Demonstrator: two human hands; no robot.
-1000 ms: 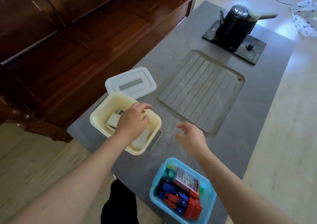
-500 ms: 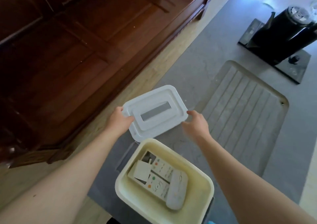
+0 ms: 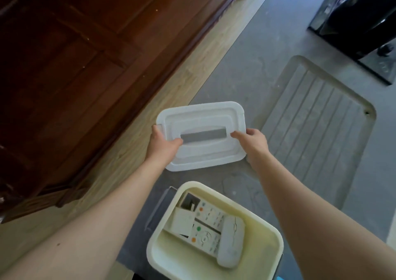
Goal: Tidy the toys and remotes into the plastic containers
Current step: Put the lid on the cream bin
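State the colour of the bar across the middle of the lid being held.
Grey bar, set in a white lid; the head view shows it.

left hand, left forearm: bare, small dark spot toward 8 o'clock | right hand, right forearm: bare, leaves frame at 4 o'clock

One wide-angle camera, worn on the person's head, looks forward and steeply down at close range. Both bare forearms reach in from the bottom corners, and the left hand and right hand meet mid-frame at the white rectangular plastic lid. The cream rectangular plastic container lies nearest the lens, at the bottom edge. The view is tilted — the dark brown wooden cabinet slants across the upper left.
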